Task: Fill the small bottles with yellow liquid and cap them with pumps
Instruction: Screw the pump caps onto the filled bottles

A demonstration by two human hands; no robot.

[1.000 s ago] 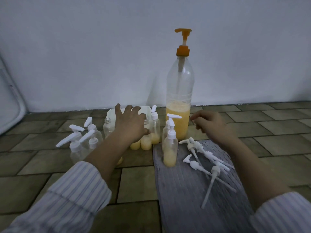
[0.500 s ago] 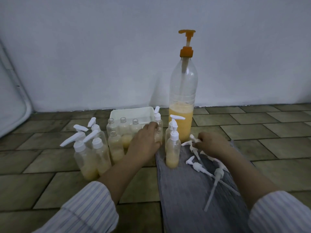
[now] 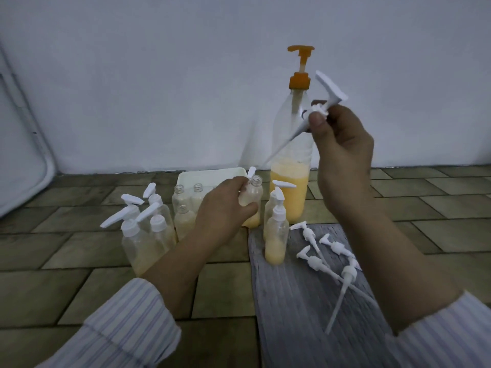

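The left hand (image 3: 225,205) is wrapped around an open small bottle (image 3: 251,197), part-filled with yellow liquid, just in front of the white tray (image 3: 212,172). The right hand (image 3: 342,144) pinches a white pump (image 3: 322,107) by its collar, raised at 1 o'clock, its long dip tube slanting down toward the bottle's mouth.

The tube looks thin and springy, so it may miss the narrow neck and skid off the rim, or flick liquid. The bottle stands among close neighbours, and a sideways push could topple the capped bottles (image 3: 276,229) at 3 o'clock of it, or the tall dispenser bottle (image 3: 291,181) behind.

All of this sits on a tiled floor (image 3: 79,261); a grey cloth (image 3: 292,314) at 5 o'clock carries the spare pumps (image 3: 324,256). A plain white wall (image 3: 159,75) closes the back.
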